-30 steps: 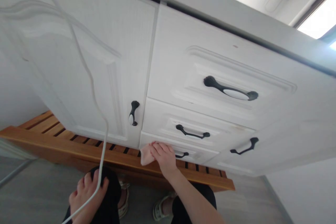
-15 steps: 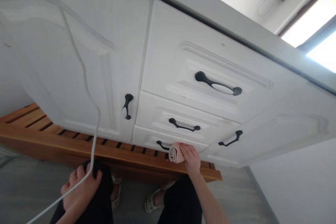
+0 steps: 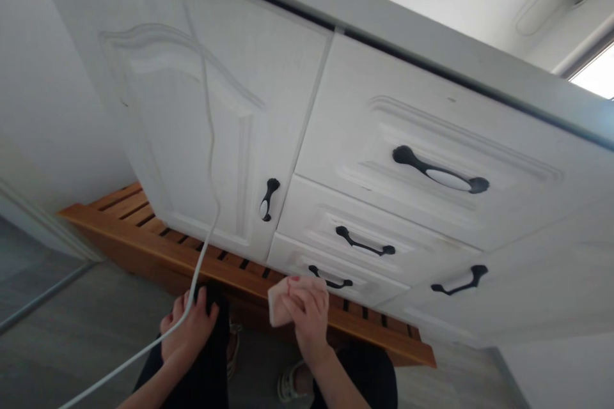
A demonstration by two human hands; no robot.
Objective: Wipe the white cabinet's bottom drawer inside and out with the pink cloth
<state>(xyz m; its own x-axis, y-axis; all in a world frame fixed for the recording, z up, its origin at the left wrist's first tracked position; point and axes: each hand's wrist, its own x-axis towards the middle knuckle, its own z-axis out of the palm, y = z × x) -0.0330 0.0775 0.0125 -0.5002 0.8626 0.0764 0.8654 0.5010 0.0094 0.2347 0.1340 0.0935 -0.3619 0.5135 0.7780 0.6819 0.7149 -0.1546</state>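
A folded pink cloth point(image 3: 278, 304) is in my right hand point(image 3: 309, 319), with the fingers closed around it. It is above the front edge of the slatted wooden bench point(image 3: 158, 257), in front of the lowest drawer's dark handle point(image 3: 341, 284). The cloth has red marks on its upper side. My left hand point(image 3: 192, 332) lies over my left knee, fingers apart and holding nothing. A white cable point(image 3: 211, 140) runs down the view and crosses in front of that hand; I cannot tell whether they touch.
A white cabinet point(image 3: 307, 102) stands on the bench, its doors and drawers closed. Its pale top point(image 3: 432, 45) runs across the upper view. Dark handles, such as the top drawer's handle point(image 3: 440, 171), stick out. Grey floor point(image 3: 129, 313) lies below.
My right hand has drawn the cloth back from the lowest drawer front and turned it, moving left. My left hand stays on the knee. The view has shifted left.
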